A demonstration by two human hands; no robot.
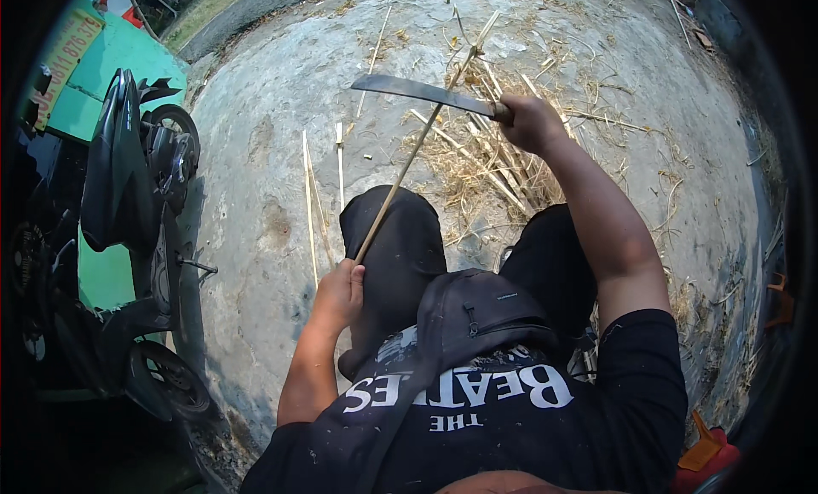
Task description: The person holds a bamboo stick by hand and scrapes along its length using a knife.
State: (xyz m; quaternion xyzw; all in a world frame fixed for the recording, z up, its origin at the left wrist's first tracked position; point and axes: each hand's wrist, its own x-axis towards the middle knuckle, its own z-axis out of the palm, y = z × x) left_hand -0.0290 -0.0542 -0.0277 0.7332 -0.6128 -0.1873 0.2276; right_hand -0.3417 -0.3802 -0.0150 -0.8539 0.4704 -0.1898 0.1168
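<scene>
My left hand [338, 291] is closed around the lower end of a long thin bamboo stick [399, 180], which slants up and away to the right past my left knee. In my right hand [534, 124] is the handle of a machete [417, 91]; its long blade points left and crosses the stick near its upper part. Whether the edge touches or bites into the stick, I cannot tell. Beyond my knees lies a heap of split bamboo strips and pale shavings [477, 157], partly behind my right forearm.
Several loose strips [308, 204] lie on the grey concrete ground [247, 144] to the left of my knee. A dark motorbike [128, 179] stands at the left, beside a green panel [136, 55]. A black bag [486, 311] rests on my lap. Something red and orange [707, 456] is at the lower right.
</scene>
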